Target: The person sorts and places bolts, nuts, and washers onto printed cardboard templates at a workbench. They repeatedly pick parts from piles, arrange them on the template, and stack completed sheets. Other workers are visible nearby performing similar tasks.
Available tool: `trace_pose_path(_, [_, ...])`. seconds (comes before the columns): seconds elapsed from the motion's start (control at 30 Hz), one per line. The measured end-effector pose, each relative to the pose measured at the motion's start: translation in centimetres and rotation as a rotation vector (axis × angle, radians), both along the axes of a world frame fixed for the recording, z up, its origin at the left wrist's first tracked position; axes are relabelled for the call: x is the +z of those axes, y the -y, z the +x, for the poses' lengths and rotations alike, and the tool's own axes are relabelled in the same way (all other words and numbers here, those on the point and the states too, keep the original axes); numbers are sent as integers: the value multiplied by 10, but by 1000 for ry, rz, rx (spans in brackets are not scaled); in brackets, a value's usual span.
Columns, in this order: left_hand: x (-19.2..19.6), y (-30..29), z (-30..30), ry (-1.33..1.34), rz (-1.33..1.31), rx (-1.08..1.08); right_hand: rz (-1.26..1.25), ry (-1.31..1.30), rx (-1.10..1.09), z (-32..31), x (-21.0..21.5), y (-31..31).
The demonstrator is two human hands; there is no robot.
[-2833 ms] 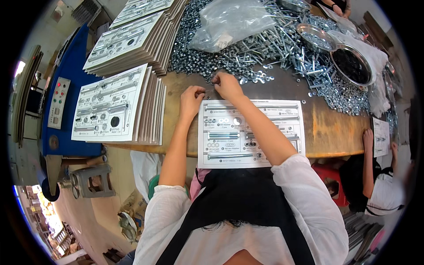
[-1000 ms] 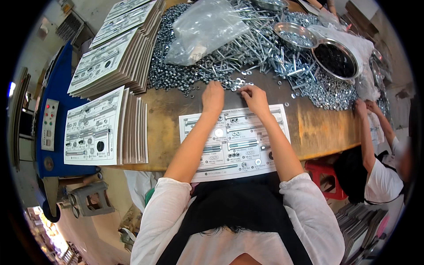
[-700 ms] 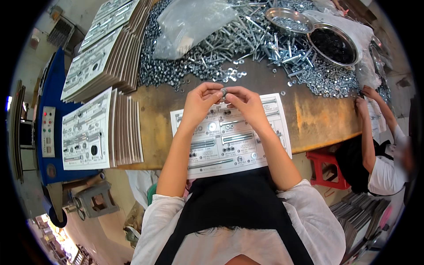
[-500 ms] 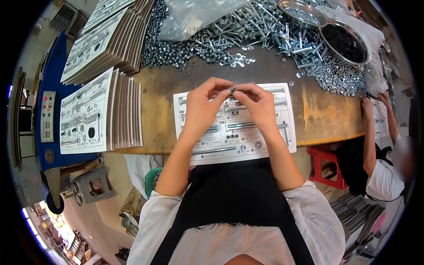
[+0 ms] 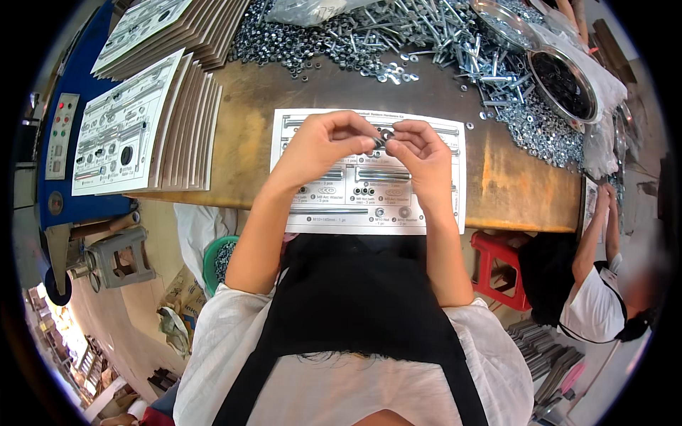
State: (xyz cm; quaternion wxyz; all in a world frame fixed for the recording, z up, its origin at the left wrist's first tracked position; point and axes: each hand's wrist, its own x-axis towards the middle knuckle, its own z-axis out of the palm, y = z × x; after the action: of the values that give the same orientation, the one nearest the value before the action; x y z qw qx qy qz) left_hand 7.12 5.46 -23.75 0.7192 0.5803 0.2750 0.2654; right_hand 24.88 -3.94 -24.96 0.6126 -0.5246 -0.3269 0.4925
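Observation:
My left hand [image 5: 323, 148] and my right hand [image 5: 424, 157] meet over a white printed card [image 5: 455, 213] at the front of the table. Thumb and fingers of the left pinch small metal washers [image 5: 379, 143]. The right is also pinched, against a ring-like piece [image 5: 386, 133] beside them; which fingers carry each piece is partly hidden. Long bolts [image 5: 383, 175] and dark nuts [image 5: 365, 191] show on the card below the hands, either real or pictured; I cannot tell. My palms and forearms cover parts of the card.
Upright stacks of printed cards [image 5: 117, 131] line the table's left side. Loose nuts [image 5: 284, 53] and bolts [image 5: 455, 42] are heaped at the back. A steel bowl of black parts [image 5: 565, 85] sits back right. A co-worker's hands [image 5: 606, 195] are at the right edge, near a red stool [image 5: 490, 266].
My fingertips have parted slightly, so the small rings between them show more. The whole view has shifted. The co-worker's hands have come closer together.

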Motion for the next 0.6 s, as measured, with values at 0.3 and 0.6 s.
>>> trace_pose_path(0.3, [14, 14, 1, -226, 301, 124, 36, -26, 118, -10, -4, 3])
trace_pose_path(0.6, [-1, 34, 14, -296, 779, 252, 67, -130, -84, -18, -21, 6])
